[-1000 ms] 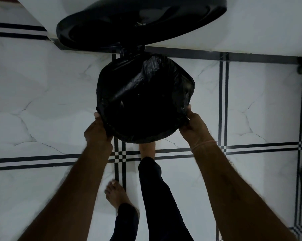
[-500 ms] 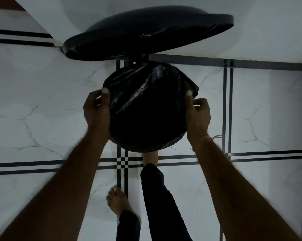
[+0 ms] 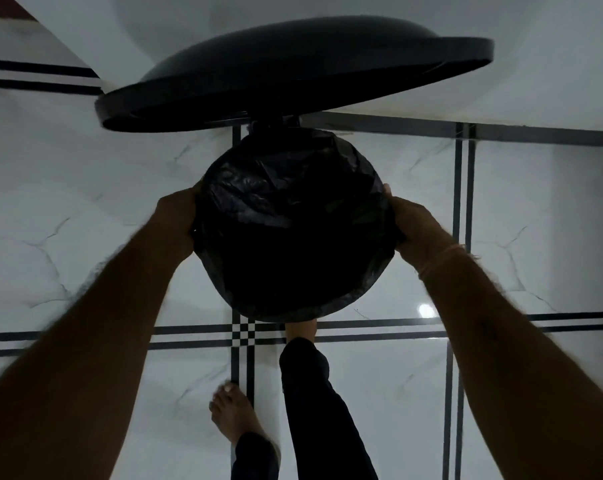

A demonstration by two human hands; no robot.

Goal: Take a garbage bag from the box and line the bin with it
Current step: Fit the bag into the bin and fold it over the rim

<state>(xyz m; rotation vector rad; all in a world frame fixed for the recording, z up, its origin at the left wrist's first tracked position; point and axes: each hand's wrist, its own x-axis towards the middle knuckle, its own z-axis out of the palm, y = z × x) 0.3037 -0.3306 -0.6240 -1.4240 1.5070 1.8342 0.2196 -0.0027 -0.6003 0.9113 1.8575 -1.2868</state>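
Observation:
A round black pedal bin stands on the floor with its lid (image 3: 293,74) tipped up and open. A black garbage bag (image 3: 286,216) hangs inside the bin, and its edge is folded over the rim all round. My left hand (image 3: 177,221) grips the bag's folded edge on the bin's left side. My right hand (image 3: 409,225) grips the same edge on the right side. The bin's body is hidden under the bag. The box of bags is not in view.
White marble floor tiles (image 3: 85,202) with dark double lines surround the bin. A white wall (image 3: 501,81) rises just behind the lid. One bare foot (image 3: 302,332) is at the bin's front base, the other foot (image 3: 234,417) rests further back.
Both hands slid further down the bin's sides, pulling the bag's edge lower over the rim. The lid appears raised a little more.

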